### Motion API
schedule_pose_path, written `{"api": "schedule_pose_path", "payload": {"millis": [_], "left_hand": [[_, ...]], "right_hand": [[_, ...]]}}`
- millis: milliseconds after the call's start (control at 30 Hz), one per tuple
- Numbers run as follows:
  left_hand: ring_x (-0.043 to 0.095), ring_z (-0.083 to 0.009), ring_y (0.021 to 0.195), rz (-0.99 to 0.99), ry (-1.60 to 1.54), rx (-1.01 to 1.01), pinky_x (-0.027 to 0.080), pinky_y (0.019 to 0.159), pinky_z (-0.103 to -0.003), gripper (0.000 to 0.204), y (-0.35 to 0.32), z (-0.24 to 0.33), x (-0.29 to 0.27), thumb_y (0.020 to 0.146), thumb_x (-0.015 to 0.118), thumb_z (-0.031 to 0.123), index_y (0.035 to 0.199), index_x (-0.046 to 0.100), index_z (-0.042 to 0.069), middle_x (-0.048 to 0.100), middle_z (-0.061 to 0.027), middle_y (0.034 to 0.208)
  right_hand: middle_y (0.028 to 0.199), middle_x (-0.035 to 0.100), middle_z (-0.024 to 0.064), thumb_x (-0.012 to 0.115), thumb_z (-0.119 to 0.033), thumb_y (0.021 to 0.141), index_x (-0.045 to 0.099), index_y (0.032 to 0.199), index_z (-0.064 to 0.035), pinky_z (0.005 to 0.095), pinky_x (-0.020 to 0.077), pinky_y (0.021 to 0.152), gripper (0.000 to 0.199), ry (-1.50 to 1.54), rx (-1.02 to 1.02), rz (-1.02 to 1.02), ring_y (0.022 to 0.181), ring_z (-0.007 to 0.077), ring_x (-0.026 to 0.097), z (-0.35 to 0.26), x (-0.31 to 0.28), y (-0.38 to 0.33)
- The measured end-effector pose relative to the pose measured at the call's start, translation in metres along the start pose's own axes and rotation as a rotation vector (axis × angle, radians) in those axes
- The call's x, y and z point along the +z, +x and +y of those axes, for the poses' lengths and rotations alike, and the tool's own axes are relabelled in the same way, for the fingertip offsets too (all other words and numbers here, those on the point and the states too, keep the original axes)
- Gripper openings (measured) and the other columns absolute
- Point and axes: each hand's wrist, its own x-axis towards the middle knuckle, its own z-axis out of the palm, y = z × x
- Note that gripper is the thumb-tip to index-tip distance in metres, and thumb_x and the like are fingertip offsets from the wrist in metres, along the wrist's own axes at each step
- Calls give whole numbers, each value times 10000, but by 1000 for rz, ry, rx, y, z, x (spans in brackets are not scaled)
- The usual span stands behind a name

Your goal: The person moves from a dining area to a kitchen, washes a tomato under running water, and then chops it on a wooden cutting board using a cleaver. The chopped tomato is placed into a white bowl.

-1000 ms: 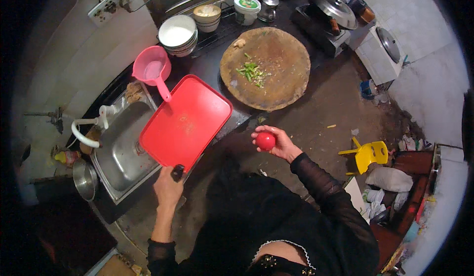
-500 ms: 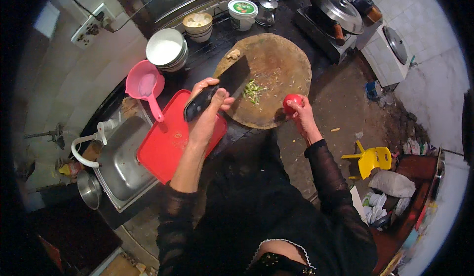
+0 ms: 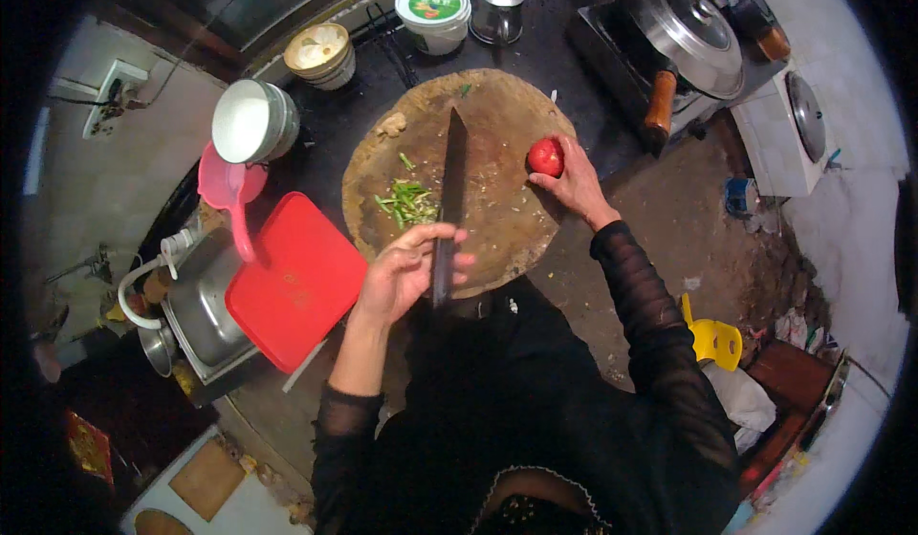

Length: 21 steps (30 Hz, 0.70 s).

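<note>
My left hand grips the handle of a long dark knife, whose blade lies over the round wooden chopping board. My right hand holds a red tomato down at the board's right edge. A small heap of chopped green vegetable lies on the board just left of the blade.
A red tray rests over a steel sink at left, with a pink ladle and stacked bowls behind. A tub, kettle and a lidded pan on a stove stand at the back. A yellow stool is on the floor.
My left hand carried the knife from the red tray onto the chopping board. My right hand brought the tomato up from the front edge and set it on the board.
</note>
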Motion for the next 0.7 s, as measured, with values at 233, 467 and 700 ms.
{"api": "schedule_pose_path", "payload": {"millis": [233, 467, 700], "left_hand": [[645, -219, 752, 736, 1034, 95, 499, 691, -326, 365, 16, -38, 35, 912, 663, 137, 1195, 448, 54, 663, -142, 936], [647, -420, 898, 541, 1467, 329, 511, 739, -461, 326, 39, -44, 77, 935, 617, 173, 1217, 499, 59, 658, -200, 987], [630, -445, 944, 604, 1500, -2, 503, 774, -514, 281, 60, -68, 85, 955, 577, 245, 1161, 523, 61, 654, -233, 1019]], "right_hand": [[1263, 569, 159, 857, -278, 724, 510, 1280, -67, 382, 455, 1000, 688, 241, 17, -36, 1173, 326, 574, 19, -6, 2], [1245, 562, 163, 795, -271, 779, 529, 1241, -54, 406, 448, 988, 576, 260, -64, -63, 1165, 355, 547, 19, -9, 9], [1119, 595, 108, 761, -184, 828, 589, 1162, -59, 294, 520, 723, 396, 360, -36, -41, 915, 216, 621, 19, -15, 7]]}}
